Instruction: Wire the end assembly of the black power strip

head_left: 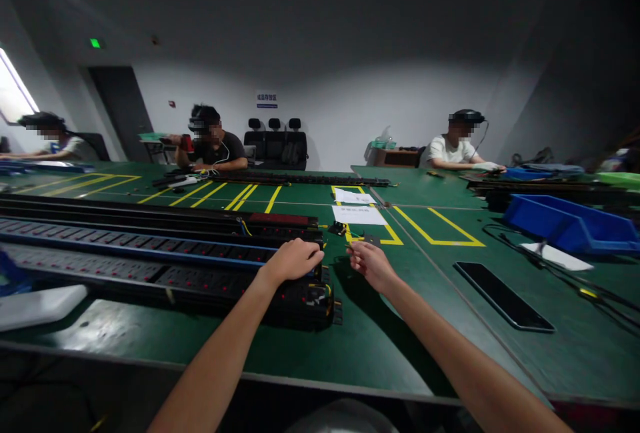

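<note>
Long black power strips (pixel 220 286) with rows of sockets and small red dots lie side by side on the left half of the green table. My left hand (pixel 295 259) is closed over the right end of a blue-edged power strip (pixel 200 246), palm down. Its fingertips are partly hidden. Just right of the strip ends, my right hand (pixel 371 266) has thumb and fingers pinched together. A tiny thing seems to be at its fingertips, too small to name. Yellow wires (pixel 327 289) stick out of the nearest strip's end.
A black phone (pixel 503 296) lies at right, near a blue bin (pixel 570 226) and dark cables (pixel 575 283). Paper sheets (pixel 359 215) lie beyond my hands. A white object (pixel 43 306) is at left. Several people sit across the table, one holding a red tool (pixel 187 144).
</note>
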The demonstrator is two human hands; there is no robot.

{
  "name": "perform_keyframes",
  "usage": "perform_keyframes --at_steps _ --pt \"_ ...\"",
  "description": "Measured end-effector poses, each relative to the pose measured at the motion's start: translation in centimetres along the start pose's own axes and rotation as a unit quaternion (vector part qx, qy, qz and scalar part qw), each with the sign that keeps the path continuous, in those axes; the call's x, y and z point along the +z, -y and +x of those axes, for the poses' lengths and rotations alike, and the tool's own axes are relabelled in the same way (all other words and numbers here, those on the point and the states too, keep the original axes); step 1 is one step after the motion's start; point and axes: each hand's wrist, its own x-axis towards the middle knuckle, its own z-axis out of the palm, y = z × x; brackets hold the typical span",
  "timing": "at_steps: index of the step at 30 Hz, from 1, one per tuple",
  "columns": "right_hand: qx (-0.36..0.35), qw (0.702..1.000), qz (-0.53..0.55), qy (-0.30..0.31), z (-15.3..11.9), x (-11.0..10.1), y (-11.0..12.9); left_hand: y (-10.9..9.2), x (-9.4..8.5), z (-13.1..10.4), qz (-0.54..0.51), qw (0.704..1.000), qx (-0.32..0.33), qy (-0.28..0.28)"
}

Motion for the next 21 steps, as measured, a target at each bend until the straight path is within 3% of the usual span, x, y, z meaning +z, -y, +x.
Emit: perform_keyframes --at_steps 9,21 --pt "-0.012 0.998 -0.058 0.010 -0.01 -0.38 -0.17 -0.12 0.03 -0.21 0.009 1.000 -0.006 0.002" --pt "-0.014 0.999 -0.052 -0.005 0.33 -0.56 -0.40 -0.05 0.12 -0.20 0.003 1.000 -0.007 0.005"
